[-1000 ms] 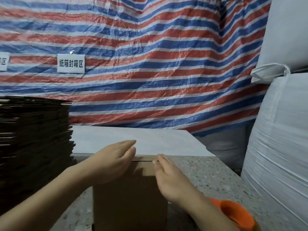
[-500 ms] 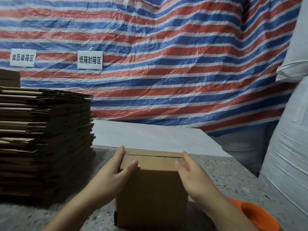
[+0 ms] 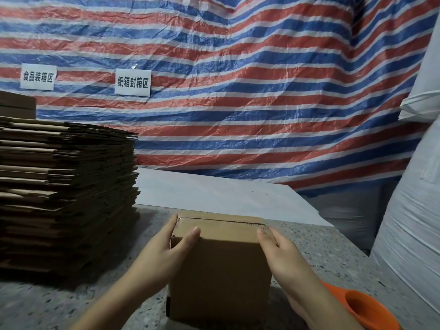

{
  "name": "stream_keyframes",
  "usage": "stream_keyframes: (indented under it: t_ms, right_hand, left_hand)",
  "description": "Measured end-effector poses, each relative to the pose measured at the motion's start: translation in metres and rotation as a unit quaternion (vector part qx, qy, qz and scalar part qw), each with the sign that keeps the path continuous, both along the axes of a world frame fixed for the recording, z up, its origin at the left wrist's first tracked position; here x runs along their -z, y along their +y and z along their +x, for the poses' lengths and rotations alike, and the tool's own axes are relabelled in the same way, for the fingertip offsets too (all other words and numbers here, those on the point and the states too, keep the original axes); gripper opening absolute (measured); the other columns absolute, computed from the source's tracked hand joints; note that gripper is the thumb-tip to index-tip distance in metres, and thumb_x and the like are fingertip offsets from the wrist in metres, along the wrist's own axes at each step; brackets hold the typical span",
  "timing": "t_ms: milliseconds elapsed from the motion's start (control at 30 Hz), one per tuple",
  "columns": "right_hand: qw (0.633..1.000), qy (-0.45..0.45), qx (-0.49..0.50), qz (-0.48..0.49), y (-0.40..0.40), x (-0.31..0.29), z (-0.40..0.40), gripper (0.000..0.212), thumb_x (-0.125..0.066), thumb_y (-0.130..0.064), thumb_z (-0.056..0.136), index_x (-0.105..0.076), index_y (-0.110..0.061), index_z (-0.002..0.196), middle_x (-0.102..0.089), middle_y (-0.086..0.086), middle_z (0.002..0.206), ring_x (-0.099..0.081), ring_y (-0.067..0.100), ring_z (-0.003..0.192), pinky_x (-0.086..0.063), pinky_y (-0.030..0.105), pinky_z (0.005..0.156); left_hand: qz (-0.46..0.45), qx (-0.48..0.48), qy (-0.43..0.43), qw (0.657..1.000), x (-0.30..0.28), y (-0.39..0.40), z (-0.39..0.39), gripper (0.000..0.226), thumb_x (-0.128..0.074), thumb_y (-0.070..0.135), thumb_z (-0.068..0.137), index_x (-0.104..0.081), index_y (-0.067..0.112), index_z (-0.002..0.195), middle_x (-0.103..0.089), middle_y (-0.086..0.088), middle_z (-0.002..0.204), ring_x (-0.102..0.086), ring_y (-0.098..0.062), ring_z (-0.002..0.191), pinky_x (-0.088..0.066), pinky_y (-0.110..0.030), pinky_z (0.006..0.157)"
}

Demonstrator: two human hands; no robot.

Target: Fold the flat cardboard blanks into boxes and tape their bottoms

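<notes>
A folded brown cardboard box (image 3: pixel 221 265) stands on the speckled table (image 3: pixel 328 248) right in front of me, its top flaps closed with a seam near the far edge. My left hand (image 3: pixel 162 256) presses against the box's upper left corner, fingers straight along the left side and thumb on the near face. My right hand (image 3: pixel 283 256) lies flat against the upper right edge with straight fingers. A tall stack of flat cardboard blanks (image 3: pixel 66 194) stands to the left.
An orange tape dispenser (image 3: pixel 366 308) lies at the lower right, beside my right forearm. A white board (image 3: pixel 214 194) lies on the table behind the box. Large white sacks (image 3: pixel 409 234) stand at the right. A striped tarp with two paper labels hangs behind.
My hands slid from the middle of the box's top outward to its left and right upper edges. The view swung left, showing more of the stack.
</notes>
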State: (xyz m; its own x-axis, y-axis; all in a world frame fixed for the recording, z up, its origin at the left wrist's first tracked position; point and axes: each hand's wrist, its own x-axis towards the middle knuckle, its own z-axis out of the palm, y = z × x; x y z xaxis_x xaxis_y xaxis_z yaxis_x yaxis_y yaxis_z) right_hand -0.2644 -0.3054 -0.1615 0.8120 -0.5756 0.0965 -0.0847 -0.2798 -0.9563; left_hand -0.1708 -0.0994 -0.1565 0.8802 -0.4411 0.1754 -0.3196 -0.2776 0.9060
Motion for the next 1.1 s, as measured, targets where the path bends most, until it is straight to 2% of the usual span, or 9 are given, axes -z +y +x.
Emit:
stream_keyframes:
  t_ms: [133, 400, 467, 500, 567, 700, 767, 900, 1100]
  right_hand:
    - [0.999, 0.003, -0.020, 0.035, -0.002, -0.005, -0.002, 0.071, -0.048, -0.055, 0.099, -0.025, -0.025, 0.159, -0.028, -0.006, 0.164, -0.027, 0.019, 0.150, -0.027, 0.041, 0.118]
    - [0.999, 0.031, -0.028, 0.025, -0.004, -0.003, -0.005, 0.061, -0.047, -0.055, 0.101, -0.042, -0.023, 0.153, -0.050, -0.005, 0.150, -0.047, 0.017, 0.137, -0.042, 0.037, 0.106]
    - [0.999, 0.023, -0.037, 0.007, -0.004, -0.008, -0.006, 0.050, -0.048, -0.050, 0.102, -0.051, -0.024, 0.146, -0.064, -0.011, 0.130, -0.061, 0.003, 0.114, -0.052, 0.023, 0.086]
    - [0.999, 0.010, -0.040, 0.005, -0.004, -0.011, -0.006, 0.043, -0.049, -0.046, 0.103, -0.056, -0.026, 0.141, -0.068, -0.015, 0.119, -0.064, -0.003, 0.101, -0.051, 0.015, 0.072]
    - [0.999, -0.012, -0.037, -0.009, -0.005, -0.017, -0.005, 0.034, -0.049, -0.043, 0.104, -0.057, -0.034, 0.136, -0.066, -0.020, 0.113, -0.062, -0.007, 0.094, -0.046, 0.010, 0.061]
    - [0.999, -0.029, -0.034, -0.013, -0.013, -0.020, 0.005, 0.016, -0.051, -0.034, 0.105, -0.057, -0.043, 0.117, -0.065, -0.023, 0.107, -0.065, -0.006, 0.085, -0.046, 0.008, 0.055]
    - [0.998, -0.037, -0.042, -0.019, -0.017, -0.016, 0.008, 0.028, -0.057, -0.025, 0.102, -0.053, -0.039, 0.126, -0.060, -0.019, 0.120, -0.062, -0.005, 0.099, -0.050, 0.009, 0.065]
    - [0.997, -0.046, -0.009, -0.065, -0.026, 0.004, 0.009, 0.070, -0.068, -0.006, 0.093, -0.036, -0.031, 0.150, -0.043, -0.014, 0.145, -0.039, 0.006, 0.133, -0.039, 0.034, 0.110]
    - [0.993, -0.004, 0.012, -0.116, -0.021, 0.038, 0.013, 0.082, -0.070, -0.005, 0.091, -0.028, -0.039, 0.153, -0.041, -0.012, 0.153, -0.040, 0.010, 0.134, -0.032, 0.031, 0.110]
  left_hand:
    - [-0.006, 0.008, 0.024, 1.000, -0.005, 0.001, -0.001, 0.108, -0.047, 0.073, 0.063, -0.013, 0.034, 0.157, -0.028, -0.001, 0.161, -0.034, -0.022, 0.143, -0.030, -0.041, 0.115]
    - [-0.002, 0.013, 0.024, 1.000, -0.004, 0.006, -0.001, 0.105, -0.050, 0.073, 0.064, -0.022, 0.031, 0.157, -0.036, 0.002, 0.157, -0.040, -0.019, 0.139, -0.033, -0.042, 0.116]
    - [-0.004, 0.023, 0.011, 1.000, -0.006, 0.009, 0.003, 0.092, -0.051, 0.072, 0.068, -0.031, 0.041, 0.151, -0.043, 0.016, 0.150, -0.041, -0.013, 0.137, -0.037, -0.038, 0.113]
    - [-0.020, 0.031, 0.002, 0.999, -0.006, 0.009, 0.006, 0.074, -0.051, 0.071, 0.071, -0.040, 0.051, 0.141, -0.051, 0.032, 0.137, -0.043, -0.006, 0.132, -0.042, -0.029, 0.106]
    - [-0.050, 0.030, 0.004, 0.998, -0.009, 0.009, 0.010, 0.045, -0.047, 0.066, 0.082, -0.048, 0.059, 0.126, -0.048, 0.053, 0.109, -0.041, 0.004, 0.121, -0.037, -0.015, 0.094]
    - [-0.077, 0.011, 0.009, 0.997, -0.008, 0.003, 0.028, 0.053, -0.039, 0.056, 0.099, -0.041, 0.037, 0.148, -0.041, 0.024, 0.146, -0.034, 0.003, 0.128, -0.027, -0.029, 0.110]
    - [-0.108, 0.018, 0.001, 0.994, -0.009, 0.003, 0.034, 0.044, -0.036, 0.048, 0.103, -0.050, 0.036, 0.143, -0.047, 0.020, 0.146, -0.039, 0.002, 0.132, -0.029, -0.027, 0.111]
    - [-0.151, 0.005, -0.007, 0.989, -0.002, 0.003, 0.036, 0.033, -0.035, 0.035, 0.106, -0.063, 0.034, 0.123, -0.063, 0.020, 0.126, -0.050, -0.001, 0.126, -0.037, -0.030, 0.105]
    - [-0.193, -0.040, 0.047, 0.979, 0.019, -0.007, 0.032, 0.028, -0.043, 0.034, 0.105, -0.056, 0.039, 0.129, -0.059, 0.017, 0.127, -0.048, -0.005, 0.120, -0.034, -0.029, 0.093]
